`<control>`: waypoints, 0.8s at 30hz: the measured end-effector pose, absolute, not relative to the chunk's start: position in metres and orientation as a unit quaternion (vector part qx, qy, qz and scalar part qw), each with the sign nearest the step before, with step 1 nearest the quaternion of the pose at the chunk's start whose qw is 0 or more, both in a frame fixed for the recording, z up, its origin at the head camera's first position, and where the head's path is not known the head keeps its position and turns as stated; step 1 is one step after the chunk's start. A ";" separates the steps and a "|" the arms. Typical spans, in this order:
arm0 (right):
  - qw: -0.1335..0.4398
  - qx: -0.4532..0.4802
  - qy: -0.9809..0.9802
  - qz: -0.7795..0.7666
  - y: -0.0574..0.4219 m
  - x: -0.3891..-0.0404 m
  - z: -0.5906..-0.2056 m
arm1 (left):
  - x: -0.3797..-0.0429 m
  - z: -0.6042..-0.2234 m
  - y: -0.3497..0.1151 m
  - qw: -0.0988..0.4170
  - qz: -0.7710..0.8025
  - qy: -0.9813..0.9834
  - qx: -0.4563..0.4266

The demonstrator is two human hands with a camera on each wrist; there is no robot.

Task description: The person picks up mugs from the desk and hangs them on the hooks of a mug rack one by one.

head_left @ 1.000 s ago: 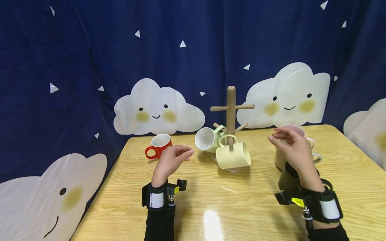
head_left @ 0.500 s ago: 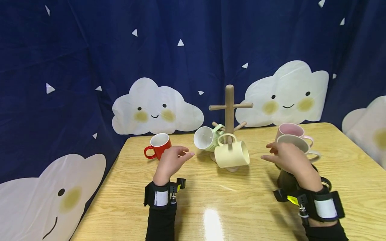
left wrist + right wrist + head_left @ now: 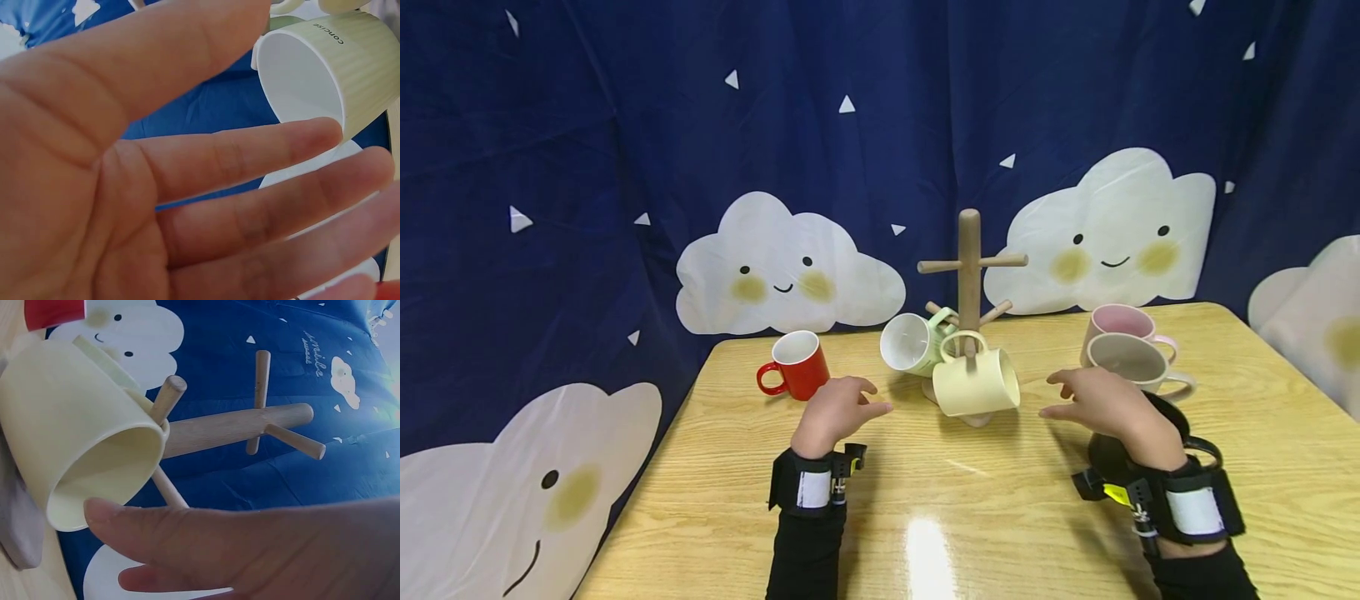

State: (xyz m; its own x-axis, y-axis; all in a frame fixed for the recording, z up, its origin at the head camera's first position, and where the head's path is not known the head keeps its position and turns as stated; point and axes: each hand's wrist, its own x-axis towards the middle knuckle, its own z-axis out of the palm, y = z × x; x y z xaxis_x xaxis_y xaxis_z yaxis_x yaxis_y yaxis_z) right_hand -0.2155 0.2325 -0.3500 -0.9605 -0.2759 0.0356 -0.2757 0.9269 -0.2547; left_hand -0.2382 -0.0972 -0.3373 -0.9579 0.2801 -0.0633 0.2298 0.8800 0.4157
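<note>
My left hand (image 3: 835, 414) hovers in front of the red mug (image 3: 803, 371), fingers extended and nothing in them; the left wrist view shows the spread fingers and palm. Over on the right, my right hand (image 3: 1108, 408) holds nothing, its fingers loosely bent and thumb apart. It hangs beside the grey mug (image 3: 1126, 358) and partly covers the black mug (image 3: 1167, 414). Between the hands stands a wooden mug tree (image 3: 969, 258). A cream yellow mug (image 3: 973, 385) and a pale green mug (image 3: 910, 343) hang on its lower pegs by their handles, tilted sideways.
Behind the grey mug stands a pink mug (image 3: 1122, 322), handle to the right. The upper pegs (image 3: 297, 440) of the mug tree carry no mug. A wooden table (image 3: 992, 517) lies under everything, and a dark blue curtain (image 3: 820, 142) with clouds hangs behind.
My right hand has moved down and slightly left, uncovering the pink and grey mugs. My left hand has dropped a little and shifted right. The mugs stay put; the head view shifted slightly.
</note>
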 end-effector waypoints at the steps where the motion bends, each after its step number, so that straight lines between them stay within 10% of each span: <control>1: 0.004 -0.138 0.982 -0.128 0.231 -0.215 -0.349 | -0.238 -0.337 -0.097 0.061 0.206 0.968 0.132; 10: -0.056 -0.116 0.981 -0.147 0.227 -0.217 -0.340 | -0.238 -0.338 -0.097 0.051 0.214 0.966 0.139; 19: -0.348 -0.133 0.884 -0.283 0.213 -0.256 -0.256 | -0.235 -0.336 -0.101 0.046 0.222 0.964 0.138; 24: -0.236 -0.151 0.879 -0.385 0.206 -0.292 -0.210 | -0.235 -0.336 -0.101 0.046 0.227 0.962 0.146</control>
State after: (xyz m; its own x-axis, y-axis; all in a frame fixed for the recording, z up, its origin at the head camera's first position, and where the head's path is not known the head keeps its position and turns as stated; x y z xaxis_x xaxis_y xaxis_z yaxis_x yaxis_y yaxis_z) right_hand -0.2915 0.2056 -0.2098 -0.8423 -0.0842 0.5324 -0.4485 0.6572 -0.6057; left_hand -0.2348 -0.1013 -0.3360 -0.9533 0.3011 -0.0221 0.2596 0.8549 0.4492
